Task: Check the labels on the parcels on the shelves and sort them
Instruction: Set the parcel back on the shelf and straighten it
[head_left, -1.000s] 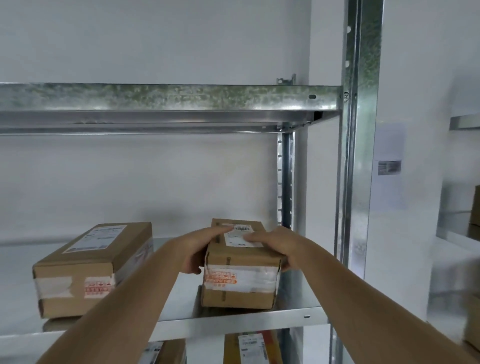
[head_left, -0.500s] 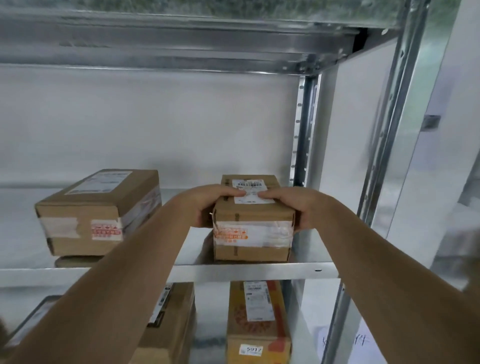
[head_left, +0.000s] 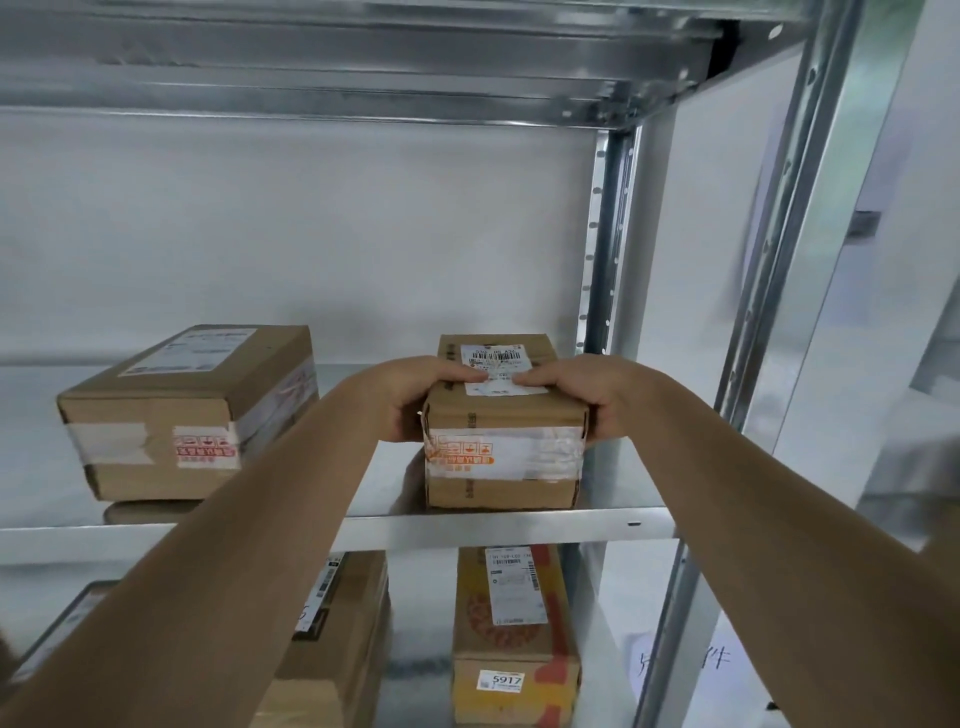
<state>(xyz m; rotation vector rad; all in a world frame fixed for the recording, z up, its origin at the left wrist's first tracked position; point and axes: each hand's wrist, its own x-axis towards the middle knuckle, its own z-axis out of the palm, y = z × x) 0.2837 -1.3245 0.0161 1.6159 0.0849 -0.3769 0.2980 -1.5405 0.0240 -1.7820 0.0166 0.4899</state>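
Observation:
A small brown parcel (head_left: 501, 470) with a white label on top and orange-printed tape on its front stands at the front right of the metal shelf (head_left: 498, 527). My left hand (head_left: 415, 397) grips its left side with the thumb lying on the label. My right hand (head_left: 582, 397) grips the right side the same way. A larger brown parcel (head_left: 192, 410) with a top label lies to the left on the same shelf, on top of a flat item.
On the shelf below stand a yellow-and-orange parcel (head_left: 514, 634) marked 5917 and brown parcels (head_left: 337, 639) left of it. Metal uprights (head_left: 769, 291) frame the right side. Another shelf (head_left: 363, 67) runs close overhead. A paper with handwriting (head_left: 675, 662) lies low right.
The camera has moved closer and tilted down, so the lower shelf shows. Both hands have kept their grip on the small parcel, which has shifted slightly toward the shelf's front edge.

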